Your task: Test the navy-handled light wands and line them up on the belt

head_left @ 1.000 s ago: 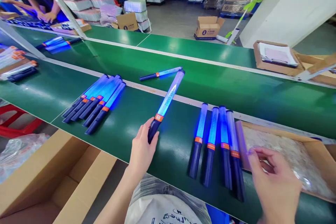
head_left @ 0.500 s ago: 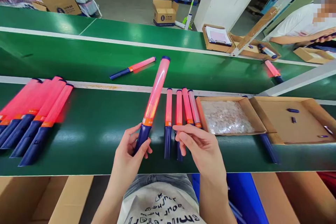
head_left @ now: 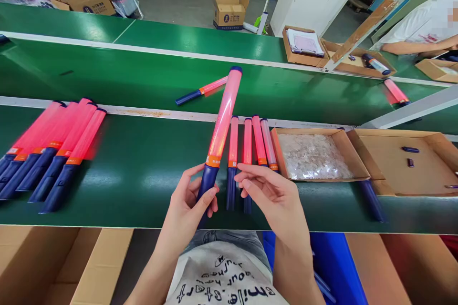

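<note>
My left hand (head_left: 196, 198) is closed around the dark blue handle of a light stick (head_left: 223, 119) with a glowing pink tube and orange band. The stick stands up, tilted slightly right. Close beside it, my right hand (head_left: 270, 190) is held with loosely bent fingers, and nothing shows between them. Behind the right hand lies a row of thinner light sticks (head_left: 233, 143), some handles partly hidden by it. To the left, several larger pink light sticks (head_left: 86, 138) lie side by side on the green work surface (head_left: 143, 176).
A carton tray (head_left: 315, 157) of clear plastic pieces sits right, beside another tray (head_left: 379, 152) with small dark parts. A blue handle (head_left: 372, 202) protrudes below them. Beyond a white rail, a light stick (head_left: 202, 90) lies on a green belt. Another person (head_left: 411, 33) is at far right.
The view has shifted a little, moving the scene rightward. Beyond the rail, the light sticks have moved further right than their surroundings. My left hand still grips the same light stick.
</note>
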Motion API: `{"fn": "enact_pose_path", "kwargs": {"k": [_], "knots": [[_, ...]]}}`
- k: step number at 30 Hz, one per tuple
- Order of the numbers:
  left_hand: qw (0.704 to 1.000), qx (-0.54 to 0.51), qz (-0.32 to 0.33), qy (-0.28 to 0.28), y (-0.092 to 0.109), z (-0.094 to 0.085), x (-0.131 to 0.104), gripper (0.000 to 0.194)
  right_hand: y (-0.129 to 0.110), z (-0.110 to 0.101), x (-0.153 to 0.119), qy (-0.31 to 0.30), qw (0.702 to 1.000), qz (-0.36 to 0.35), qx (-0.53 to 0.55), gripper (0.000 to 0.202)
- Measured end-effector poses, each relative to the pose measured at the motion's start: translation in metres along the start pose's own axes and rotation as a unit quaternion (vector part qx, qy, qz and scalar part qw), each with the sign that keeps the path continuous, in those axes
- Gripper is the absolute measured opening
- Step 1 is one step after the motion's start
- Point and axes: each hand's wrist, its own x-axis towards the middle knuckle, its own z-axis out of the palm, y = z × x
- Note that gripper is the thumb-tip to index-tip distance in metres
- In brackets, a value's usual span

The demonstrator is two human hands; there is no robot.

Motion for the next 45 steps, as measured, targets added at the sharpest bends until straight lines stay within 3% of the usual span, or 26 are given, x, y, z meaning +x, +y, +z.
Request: {"fn": "enact_pose_path", "kwargs": {"k": [9, 14, 23, 26, 33, 38, 42, 45], "knots": [[0.999, -0.036, -0.004, 0.003, 0.008, 0.004, 0.000, 0.058, 0.006, 0.009, -0.002, 0.018, 0.998, 0.022, -0.052, 0.015], [0.996, -0.084, -0.029, -0.032, 0.011, 0.004, -0.001, 0.056, 0.007, 0.006, -0.002, 0.007, 0.999, 0.008, -0.050, 0.012], [0.990, -0.124, -0.051, -0.050, 0.011, 0.004, 0.002, 0.050, 0.008, 0.002, -0.003, 0.042, 0.998, -0.035, 0.017, 0.007], [0.990, -0.123, -0.043, -0.050, 0.010, 0.005, 0.003, 0.053, 0.008, 0.006, -0.004, 0.010, 0.999, -0.029, 0.040, 0.010], [0.994, -0.097, -0.038, -0.026, 0.012, 0.006, 0.002, 0.064, 0.008, 0.005, -0.007, -0.137, 0.986, 0.064, 0.077, 0.019], [0.994, -0.095, -0.055, -0.026, 0.015, 0.006, 0.003, 0.054, 0.011, 0.004, -0.009, -0.137, 0.986, 0.081, 0.038, 0.017], [0.992, -0.098, -0.066, -0.039, 0.016, 0.005, 0.003, 0.053, 0.014, 0.005, -0.010, -0.114, 0.992, 0.054, -0.003, 0.016], [0.991, -0.101, -0.071, -0.045, 0.016, 0.005, 0.003, 0.051, 0.015, 0.006, -0.009, -0.085, 0.991, -0.036, -0.094, 0.009]]}}
